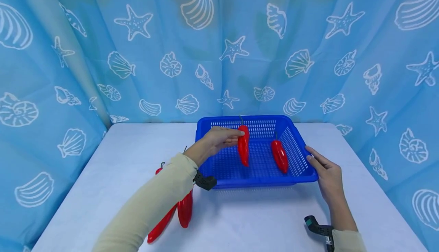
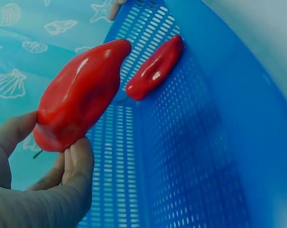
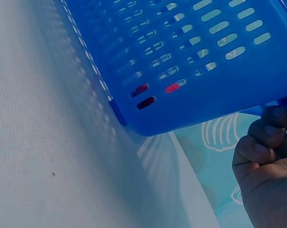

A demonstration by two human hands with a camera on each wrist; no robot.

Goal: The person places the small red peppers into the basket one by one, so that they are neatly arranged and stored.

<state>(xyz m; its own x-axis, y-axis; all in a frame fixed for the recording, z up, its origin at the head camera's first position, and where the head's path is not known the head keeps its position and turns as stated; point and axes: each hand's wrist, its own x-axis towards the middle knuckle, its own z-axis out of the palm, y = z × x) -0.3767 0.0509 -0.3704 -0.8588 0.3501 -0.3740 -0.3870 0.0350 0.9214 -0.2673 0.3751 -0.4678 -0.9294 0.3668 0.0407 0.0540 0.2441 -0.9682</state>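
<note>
My left hand (image 1: 221,139) pinches a red chili pepper (image 1: 243,145) near its stem end, above the blue plastic basket (image 1: 253,183). In the left wrist view the pepper (image 2: 81,95) is held between thumb and fingers, its tip pointing up and away. Another red pepper (image 1: 280,156) lies inside the basket toward the right wall. At the basket's right rim, my right hand (image 1: 327,174) grips the edge; in the right wrist view its curled fingers (image 3: 267,137) are at the rim.
Two more red peppers (image 1: 185,210) lie on the white table (image 1: 260,221), partly hidden under the left forearm. Behind the table hangs a blue curtain (image 1: 219,84) with shell prints. A black wrist camera (image 1: 205,182) sits close to the basket's front left corner.
</note>
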